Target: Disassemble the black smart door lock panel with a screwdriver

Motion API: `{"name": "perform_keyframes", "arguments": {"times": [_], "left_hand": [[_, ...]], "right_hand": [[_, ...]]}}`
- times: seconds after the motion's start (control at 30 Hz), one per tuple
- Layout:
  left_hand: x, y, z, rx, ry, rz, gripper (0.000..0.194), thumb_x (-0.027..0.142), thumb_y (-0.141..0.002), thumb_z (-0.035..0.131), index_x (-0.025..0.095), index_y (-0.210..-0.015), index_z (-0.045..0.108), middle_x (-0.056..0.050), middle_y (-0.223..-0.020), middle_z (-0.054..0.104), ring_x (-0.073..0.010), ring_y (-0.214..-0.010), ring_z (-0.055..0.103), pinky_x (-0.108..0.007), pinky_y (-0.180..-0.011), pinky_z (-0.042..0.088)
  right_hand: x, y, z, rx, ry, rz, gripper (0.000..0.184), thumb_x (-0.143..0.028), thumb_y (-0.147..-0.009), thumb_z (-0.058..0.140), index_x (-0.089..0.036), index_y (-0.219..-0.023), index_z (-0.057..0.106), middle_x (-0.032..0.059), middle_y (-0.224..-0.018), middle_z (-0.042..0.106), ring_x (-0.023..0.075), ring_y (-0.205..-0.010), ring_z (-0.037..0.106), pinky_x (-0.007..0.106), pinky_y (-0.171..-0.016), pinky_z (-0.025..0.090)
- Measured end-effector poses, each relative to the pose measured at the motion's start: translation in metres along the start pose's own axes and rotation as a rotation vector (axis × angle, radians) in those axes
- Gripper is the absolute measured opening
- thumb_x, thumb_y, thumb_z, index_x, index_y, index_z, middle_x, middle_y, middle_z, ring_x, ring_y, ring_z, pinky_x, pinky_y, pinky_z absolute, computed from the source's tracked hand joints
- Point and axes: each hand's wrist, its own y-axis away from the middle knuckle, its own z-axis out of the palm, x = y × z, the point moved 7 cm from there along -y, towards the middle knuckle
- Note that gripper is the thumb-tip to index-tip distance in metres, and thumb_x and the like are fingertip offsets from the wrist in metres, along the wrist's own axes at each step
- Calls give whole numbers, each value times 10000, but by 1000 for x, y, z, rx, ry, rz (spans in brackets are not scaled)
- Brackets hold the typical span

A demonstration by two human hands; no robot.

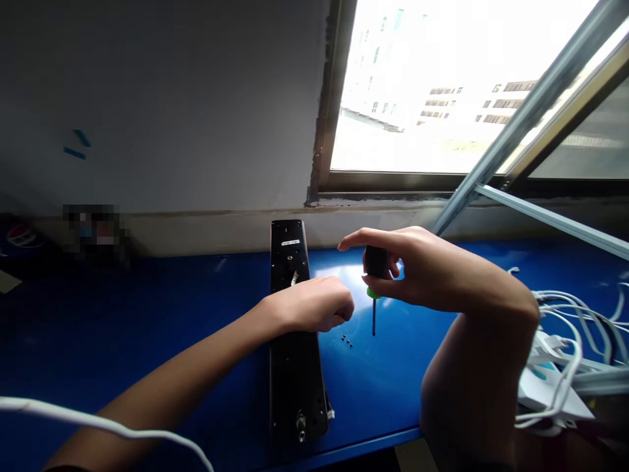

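Observation:
A long black panel [293, 367] lies lengthwise on the blue table [147, 328], reaching from the wall to the front edge. My left hand [314, 305] rests over its middle with the fingers curled in a pinch; what they hold is too small to see. My right hand [407, 269] grips a screwdriver [375, 288] by its black and green handle, shaft upright, tip pointing down at the table. A few small dark screws [346, 339] lie on the table between the panel and the screwdriver tip.
White cables and a white adapter [560, 367] are heaped at the right edge. A white cable [98, 426] crosses the lower left. A window [442, 92] with an angled metal frame bar [521, 124] sits behind. Small items stand at the far left by the wall.

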Motion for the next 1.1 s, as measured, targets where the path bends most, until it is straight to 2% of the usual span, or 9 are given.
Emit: {"name": "perform_keyframes", "arguments": {"times": [0.17, 0.4, 0.57, 0.77, 1.1], "left_hand": [[-5, -35, 26, -108, -91, -25, 198, -1, -705, 598, 170, -623, 653, 15, -593, 544, -120, -514, 354, -292, -508, 258], [-15, -45, 49, -188, -129, -38, 185, 23, -688, 624, 182, -692, 720, -2, -619, 598, -142, -526, 406, -292, -506, 260], [-16, -44, 53, -220, -138, -25, 182, 31, -717, 614, 190, -687, 698, 15, -596, 560, -138, -515, 396, -288, -488, 259], [-13, -40, 50, -200, -159, -39, 181, 51, -757, 615, 195, -748, 725, 1, -647, 594, -146, -554, 454, -273, -493, 282], [-11, -38, 46, -109, -159, -44, 201, 20, -693, 618, 176, -568, 639, -12, -543, 540, -155, -478, 431, -306, -499, 301]], "right_hand": [[10, 10, -8, 5, -16, 52, 531, -204, -821, 711, -326, -1329, 613, -3, -938, 702, 114, -704, 604, 225, -592, 446], [17, 16, -14, 7, -66, 61, 523, -214, -814, 693, -327, -1320, 620, 13, -1015, 701, 123, -739, 605, 219, -573, 423], [16, 17, -15, -2, -72, 38, 513, -210, -822, 681, -297, -1324, 622, 18, -990, 703, 117, -721, 603, 212, -570, 430], [14, 15, -14, 0, -107, 16, 502, -175, -829, 681, -285, -1316, 632, 22, -991, 719, 118, -701, 616, 215, -554, 428], [8, 9, -9, -35, -118, -1, 518, -145, -846, 700, -263, -1343, 613, 16, -934, 741, 123, -684, 644, 237, -614, 465]]}}
